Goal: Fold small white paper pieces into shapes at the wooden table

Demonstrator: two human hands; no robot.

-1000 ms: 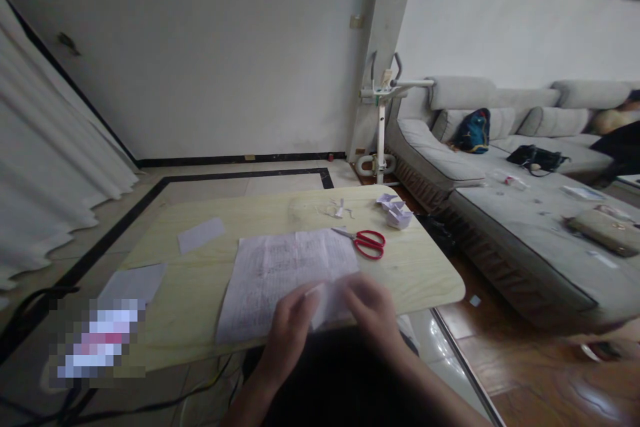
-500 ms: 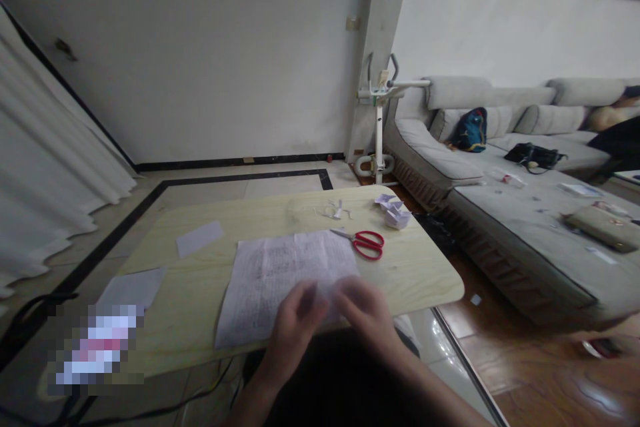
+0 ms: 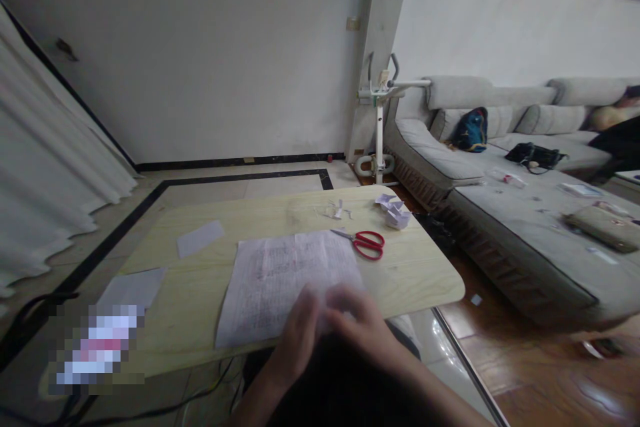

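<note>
My left hand (image 3: pixel 300 323) and my right hand (image 3: pixel 357 317) are close together at the near edge of the table, both smeared by motion. Their fingers are closed around a small pale piece of paper (image 3: pixel 325 321), mostly hidden between them. Under and in front of the hands lies a large sheet of paper (image 3: pixel 280 280) covered in faint printing, with fold creases. Scissors (image 3: pixel 367 244) with red handles rest at its far right corner, blades partly over the sheet. Past them are folded paper pieces (image 3: pixel 397 215) and thin paper scraps (image 3: pixel 336 209).
The light wood table (image 3: pixel 420 280) has a rounded right corner. On its left lie a blank paper slip (image 3: pixel 200 239) and more white paper (image 3: pixel 133 287), beside a blurred-out patch. A grey sofa (image 3: pixel 530 247) stands to the right, with a person partly visible at its far end.
Both hands have moved slightly down towards my body, and the fingers have shifted around the pale paper. The scissors, sheet and folded pieces have stayed in place.
</note>
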